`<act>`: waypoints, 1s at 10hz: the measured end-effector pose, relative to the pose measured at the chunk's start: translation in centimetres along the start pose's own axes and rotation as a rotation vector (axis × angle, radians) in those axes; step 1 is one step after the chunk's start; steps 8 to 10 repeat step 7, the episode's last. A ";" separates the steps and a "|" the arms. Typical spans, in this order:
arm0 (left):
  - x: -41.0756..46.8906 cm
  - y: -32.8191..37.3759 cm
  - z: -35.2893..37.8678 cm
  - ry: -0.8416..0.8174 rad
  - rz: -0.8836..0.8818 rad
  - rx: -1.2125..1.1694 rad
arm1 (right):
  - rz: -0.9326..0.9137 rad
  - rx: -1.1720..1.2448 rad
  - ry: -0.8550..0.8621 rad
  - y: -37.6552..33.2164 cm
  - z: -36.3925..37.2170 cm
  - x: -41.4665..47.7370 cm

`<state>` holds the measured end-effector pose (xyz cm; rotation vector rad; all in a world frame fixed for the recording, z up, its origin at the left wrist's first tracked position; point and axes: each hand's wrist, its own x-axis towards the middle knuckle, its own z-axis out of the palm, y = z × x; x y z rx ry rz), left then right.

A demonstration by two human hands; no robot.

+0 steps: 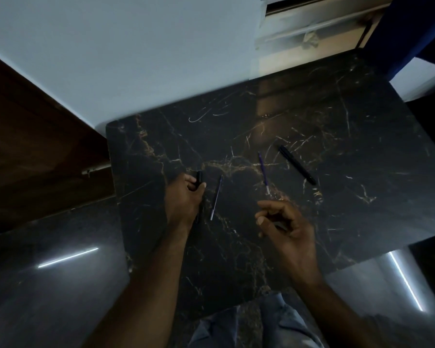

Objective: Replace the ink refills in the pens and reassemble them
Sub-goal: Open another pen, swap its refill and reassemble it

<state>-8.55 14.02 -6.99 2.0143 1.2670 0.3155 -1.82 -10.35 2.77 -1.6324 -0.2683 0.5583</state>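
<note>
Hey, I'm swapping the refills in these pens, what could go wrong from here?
Mix-up: the left refill and the right refill look alike, so old and new may get swapped.
Knock: the left hand grips the pen barrel right beside the left refill and could roll it across the dark table, where it would be hard to spot in this dim light.

My left hand (183, 200) and right hand (288, 228) were bare, as were both forearms (141, 285); I wore faded light-blue jeans (283, 322), creased at the knees.
</note>
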 end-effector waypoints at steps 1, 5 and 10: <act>-0.1 0.2 0.0 -0.005 -0.001 0.020 | 0.002 -0.021 0.001 0.2 -0.1 -0.1; -0.2 0.6 0.3 0.019 -0.034 0.026 | 0.012 -0.032 -0.021 0.7 -1.5 0.7; -1.6 1.6 0.0 0.159 0.030 0.033 | -0.084 -0.272 -0.013 1.2 -2.8 1.9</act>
